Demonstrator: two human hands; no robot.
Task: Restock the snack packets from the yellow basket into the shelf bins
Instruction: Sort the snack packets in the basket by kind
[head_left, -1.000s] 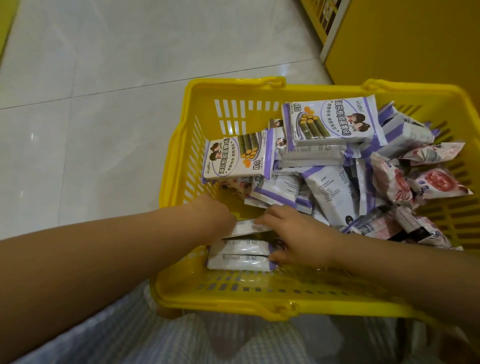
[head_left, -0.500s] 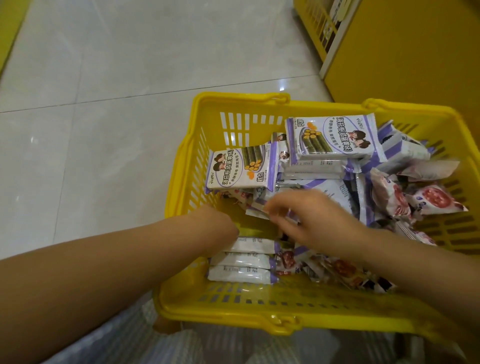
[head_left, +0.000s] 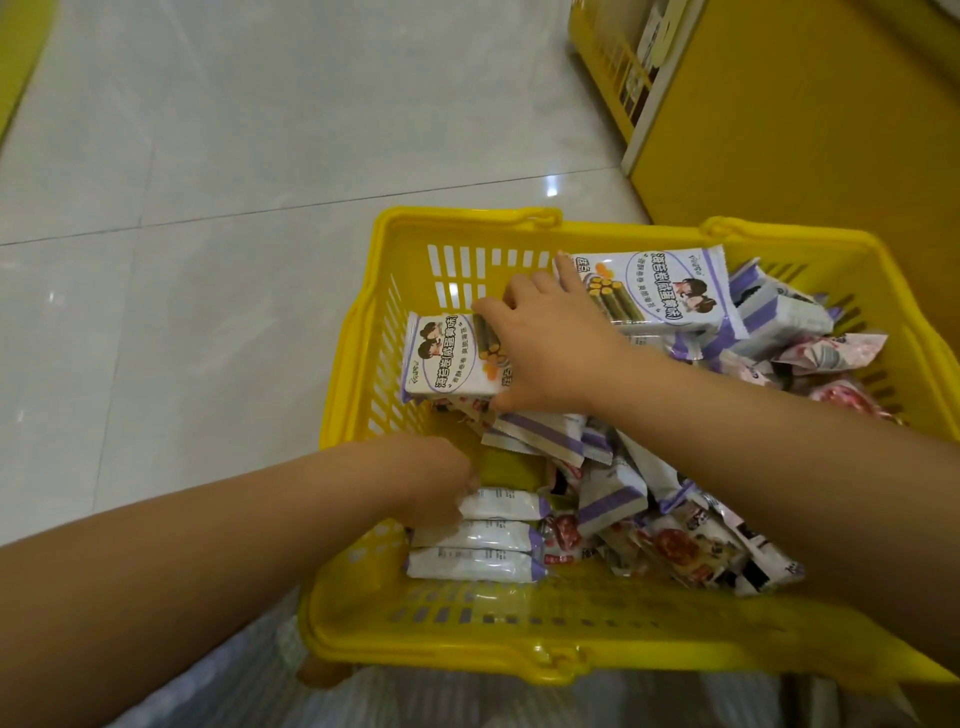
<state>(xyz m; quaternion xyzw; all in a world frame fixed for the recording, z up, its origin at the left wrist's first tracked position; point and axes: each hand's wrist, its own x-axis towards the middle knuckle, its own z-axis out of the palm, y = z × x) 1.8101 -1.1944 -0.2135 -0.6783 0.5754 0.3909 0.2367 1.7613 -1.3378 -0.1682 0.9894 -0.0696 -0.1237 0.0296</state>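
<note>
Both hands reach into the yellow basket (head_left: 457, 215) of snack packets.
The right hand (head_left: 550, 348) stretches forward, fingers spread over a purple-and-white packet (head_left: 447, 358) by the left wall, thumb clamped under its near edge. Half a second ago it was lower, in the middle of the pile. The left hand (head_left: 441, 478) stays on the white packet stack (head_left: 478, 538), its fingers hidden, so its grip is unclear.

Snack packets (head_left: 608, 499) are being carried by the yellow basket (head_left: 467, 222), around the seaweed packet (head_left: 447, 358) being gripped by the right hand (head_left: 550, 348). Beyond that grip, a shelf unit (head_left: 805, 130) is being borne by the tiled floor (head_left: 208, 156).
</note>
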